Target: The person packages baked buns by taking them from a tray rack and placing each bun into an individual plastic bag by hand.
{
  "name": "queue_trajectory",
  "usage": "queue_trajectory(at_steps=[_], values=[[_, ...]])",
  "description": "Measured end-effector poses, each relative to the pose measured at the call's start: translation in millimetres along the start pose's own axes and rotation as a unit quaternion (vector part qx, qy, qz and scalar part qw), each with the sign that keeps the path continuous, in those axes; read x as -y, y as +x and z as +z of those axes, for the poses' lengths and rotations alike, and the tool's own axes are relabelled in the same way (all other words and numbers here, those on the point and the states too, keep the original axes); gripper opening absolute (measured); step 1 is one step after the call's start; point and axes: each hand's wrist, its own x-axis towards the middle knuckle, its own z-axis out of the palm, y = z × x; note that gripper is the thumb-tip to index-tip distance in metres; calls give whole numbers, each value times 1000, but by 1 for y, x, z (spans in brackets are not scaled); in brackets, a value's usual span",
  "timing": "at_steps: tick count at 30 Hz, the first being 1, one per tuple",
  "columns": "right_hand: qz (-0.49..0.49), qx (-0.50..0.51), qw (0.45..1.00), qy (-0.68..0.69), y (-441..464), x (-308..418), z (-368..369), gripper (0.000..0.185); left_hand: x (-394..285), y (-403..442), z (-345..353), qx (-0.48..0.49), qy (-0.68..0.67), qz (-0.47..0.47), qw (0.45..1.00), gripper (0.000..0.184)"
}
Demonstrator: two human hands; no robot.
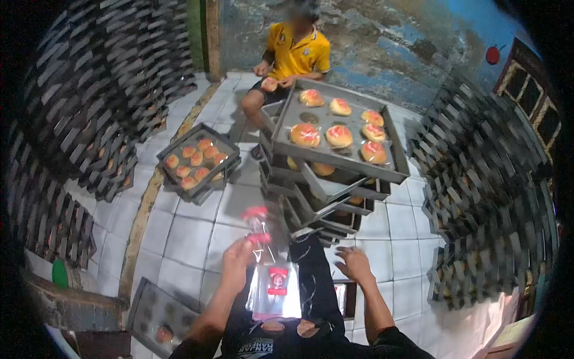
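My left hand [238, 258] is closed on the edge of a clear plastic bag [259, 230] with red print, held up over my lap and partly blurred. On my lap lies a pile of shiny clear bags [269, 297], the top one carrying a red label. My right hand [355, 263] is beside my right knee with its fingers apart and nothing visible in them. In front of my knees rises a stack of metal trays [341, 169]. Its top tray holds several buns with red topping, among them one bun [339, 136] near the middle.
Across the stack sits a person in a yellow shirt [302, 51], holding a bun [269, 84]. A tray of buns [224, 143] stands on the floor at left. Another tray [143, 308] lies at lower left. Tall tray stacks [460, 155] line both sides.
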Motion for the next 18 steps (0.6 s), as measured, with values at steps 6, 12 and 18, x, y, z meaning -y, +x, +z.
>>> queue_trajectory(at_steps=[6,12,18], values=[[67,-164,963,201,21,69,-4,56,56,7,-17,-22,-74,-70,995,24],[62,-88,945,308,48,91,-53,46,50,11,-14,-30,-71,-62,995,23],[2,-193,972,131,54,69,-67,38,64,16,-26,-25,-48,-55,997,23]])
